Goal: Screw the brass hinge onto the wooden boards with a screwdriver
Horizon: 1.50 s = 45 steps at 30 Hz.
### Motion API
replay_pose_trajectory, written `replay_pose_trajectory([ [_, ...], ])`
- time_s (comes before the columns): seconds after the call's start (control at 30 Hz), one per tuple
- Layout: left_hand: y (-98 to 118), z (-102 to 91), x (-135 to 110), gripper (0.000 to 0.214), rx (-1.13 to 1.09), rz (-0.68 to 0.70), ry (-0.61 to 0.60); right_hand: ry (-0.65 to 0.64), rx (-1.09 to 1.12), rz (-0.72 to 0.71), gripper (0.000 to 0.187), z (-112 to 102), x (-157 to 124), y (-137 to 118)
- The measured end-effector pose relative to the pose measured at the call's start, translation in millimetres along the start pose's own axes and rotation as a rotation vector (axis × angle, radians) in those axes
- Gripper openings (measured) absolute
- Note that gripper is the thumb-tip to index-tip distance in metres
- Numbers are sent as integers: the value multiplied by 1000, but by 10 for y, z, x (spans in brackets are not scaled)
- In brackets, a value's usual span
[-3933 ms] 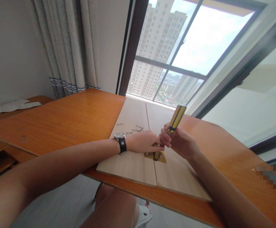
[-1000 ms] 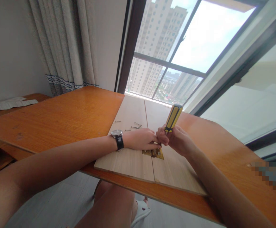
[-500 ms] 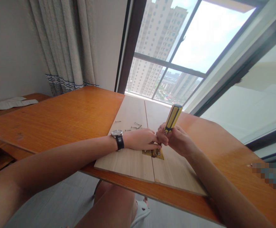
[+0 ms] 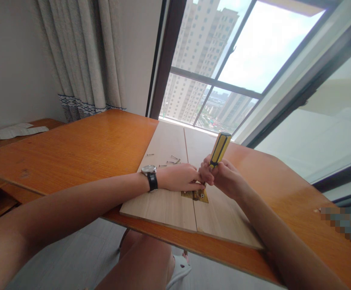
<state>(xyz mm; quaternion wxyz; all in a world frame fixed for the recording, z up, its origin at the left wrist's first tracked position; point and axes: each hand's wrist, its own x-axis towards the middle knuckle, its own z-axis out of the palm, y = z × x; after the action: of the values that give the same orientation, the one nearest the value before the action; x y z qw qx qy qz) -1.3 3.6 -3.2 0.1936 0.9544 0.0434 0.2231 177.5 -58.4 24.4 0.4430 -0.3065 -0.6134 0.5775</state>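
Across the orange desktop [image 4: 73,151], I'm clamping my right hand [image 4: 226,179] round a yellow-and-black screwdriver [image 4: 220,150], holding it upright over the brass hinge [image 4: 195,196] between two pale boards [image 4: 160,205], while my left hand [image 4: 178,179] is steadying close beside, its grip hidden.

This looks like a room in a high-rise flat, a home rather than a workshop; long pale grey curtains [image 4: 85,60] with a blue patterned hem hang beside a tall dark-framed window [image 4: 214,82]; beyond the glass stand beige residential tower blocks [image 4: 205,52]; a glossy orange wood-veneer table [image 4: 73,149] stands on a grey tiled floor [image 4: 73,249]; a white slipper [image 4: 180,270] is on the person's foot.
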Motion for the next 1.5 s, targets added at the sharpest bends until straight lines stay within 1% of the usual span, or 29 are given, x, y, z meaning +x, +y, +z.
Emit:
replay_pose_trajectory([
  [0.2, 16, -18, 2, 24, 44, 11, -33, 24, -6, 26, 43, -9, -1, -6],
  [0.4, 20, -21, 0, 26, 89, 11, -35, 10, 5, 43, 43, 8, -2, -22],
  [0.63, 5, -6, -5, 21, 39, 31, 8, 6, 6, 37, 41, 23, -6, -34],
  [0.87, 0, -2, -5, 21, 25, 22, 3, 19, 27, 26, 40, 10, -10, -15],
  [1.07, 11, -12, 8, 29, 96, 31, -48, 11, 21, 26, 39, 21, -7, -34],
  [1.3, 11, -18, 2, 28, 114, 59, -28, 10, 65, 33, 37, 16, -7, -32],
  [1.5, 20, -17, 0, 28, 96, 39, -30, 7, 83, 27, 36, 38, 1, -34],
])
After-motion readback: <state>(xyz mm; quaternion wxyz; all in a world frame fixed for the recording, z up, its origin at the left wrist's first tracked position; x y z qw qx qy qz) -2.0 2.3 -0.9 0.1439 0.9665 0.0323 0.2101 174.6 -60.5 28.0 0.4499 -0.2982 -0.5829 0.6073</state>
